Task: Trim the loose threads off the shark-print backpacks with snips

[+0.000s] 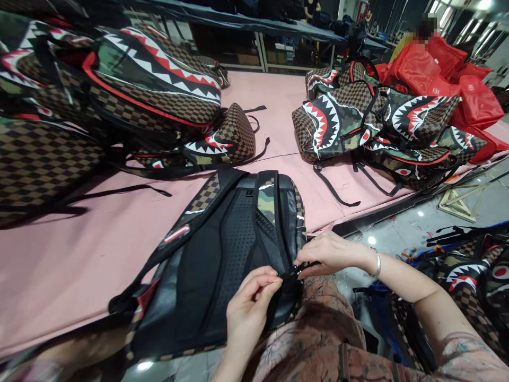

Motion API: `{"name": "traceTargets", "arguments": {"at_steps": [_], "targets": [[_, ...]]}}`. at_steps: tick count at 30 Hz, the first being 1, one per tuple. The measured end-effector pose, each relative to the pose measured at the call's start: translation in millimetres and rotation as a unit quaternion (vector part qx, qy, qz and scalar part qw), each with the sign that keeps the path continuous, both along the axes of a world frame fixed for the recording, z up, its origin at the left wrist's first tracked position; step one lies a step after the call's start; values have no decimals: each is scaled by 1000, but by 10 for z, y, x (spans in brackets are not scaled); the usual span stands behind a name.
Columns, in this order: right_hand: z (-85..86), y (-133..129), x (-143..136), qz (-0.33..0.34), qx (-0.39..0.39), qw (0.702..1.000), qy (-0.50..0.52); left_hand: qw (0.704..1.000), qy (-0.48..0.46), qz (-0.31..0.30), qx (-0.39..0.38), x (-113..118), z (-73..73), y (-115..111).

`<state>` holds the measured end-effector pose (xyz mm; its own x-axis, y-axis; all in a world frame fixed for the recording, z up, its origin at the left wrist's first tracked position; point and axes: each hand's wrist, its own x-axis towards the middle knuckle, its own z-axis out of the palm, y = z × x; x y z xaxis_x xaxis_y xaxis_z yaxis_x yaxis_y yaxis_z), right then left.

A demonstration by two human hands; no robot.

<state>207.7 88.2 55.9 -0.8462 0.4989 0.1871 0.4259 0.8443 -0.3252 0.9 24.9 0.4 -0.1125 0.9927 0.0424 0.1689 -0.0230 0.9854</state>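
The left hand (250,297) is narrowed to a pinch, thumb against fingertips, on a thin black strap with a small dark fitting (293,271) at the lower right side of a black padded-back backpack with brown checkered and camouflage panels (214,249); the right hand (324,252), just beside it, grips the same strap between thumb and curled fingers. Exactly how the strap runs between the fingertips is too small to tell. The backpack lies back-panel up, its lower end over the near edge of a pink-covered table (79,265). Bare pink surface spreads left of the backpack and beyond its top, between two heaps of shark-mouth-print checkered bags (159,79) (358,122). The left forearm rises from below the backpack; the right, wearing a silver bracelet (376,261), reaches in from its right, wrist bent downward.
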Motion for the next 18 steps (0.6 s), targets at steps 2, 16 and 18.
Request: {"name": "traceTargets", "arguments": {"at_steps": [2, 16, 18], "targets": [[29, 25, -29, 13, 6, 1000, -13, 1000, -7, 0, -8, 11, 2, 3], [-835, -499, -168, -225, -450, 762, 408, 911, -368, 39, -180, 13, 177, 27], [-964, -625, -338, -278, -429, 756, 408, 927, -325, 31, -184, 2, 173, 68]]}}
